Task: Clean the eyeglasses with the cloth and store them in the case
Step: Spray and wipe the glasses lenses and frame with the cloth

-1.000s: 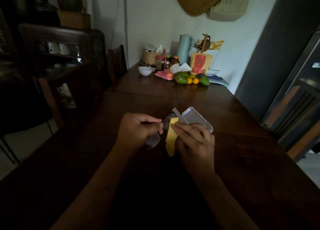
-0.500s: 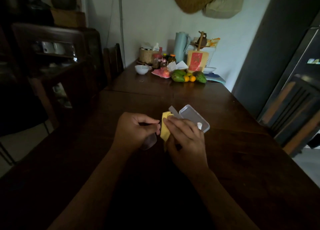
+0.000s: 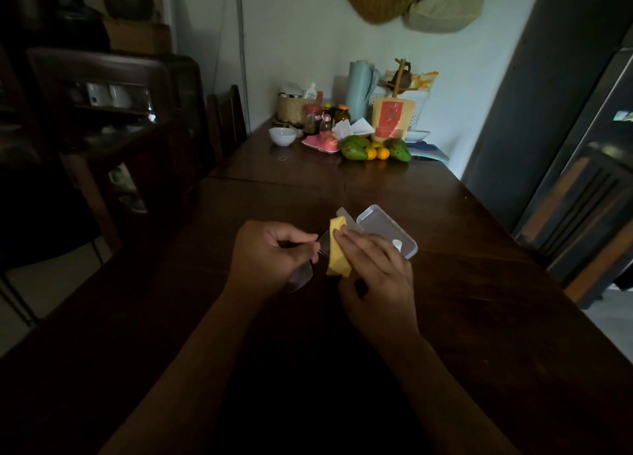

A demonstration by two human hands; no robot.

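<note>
My left hand (image 3: 270, 254) grips the eyeglasses (image 3: 301, 276) near the bridge; one clear lens shows below my fingers, the other is wrapped by the cloth. My right hand (image 3: 373, 276) pinches the folded yellow cloth (image 3: 337, 252) around that second lens. Both hands hover over the middle of the dark wooden table (image 3: 462, 283). Just behind my right hand lies the open clear plastic case (image 3: 385, 225), its lid flap standing up at the left end.
At the table's far end stand a white bowl (image 3: 282, 135), jars, a pink tray, mangoes and oranges (image 3: 375, 150) and a red packet. A chair (image 3: 226, 122) stands at the far left side, a dark cabinet at the right.
My right hand slid the yellow cloth up along the lens, so it now covers the upper part. My left hand kept its hold on the glasses.
</note>
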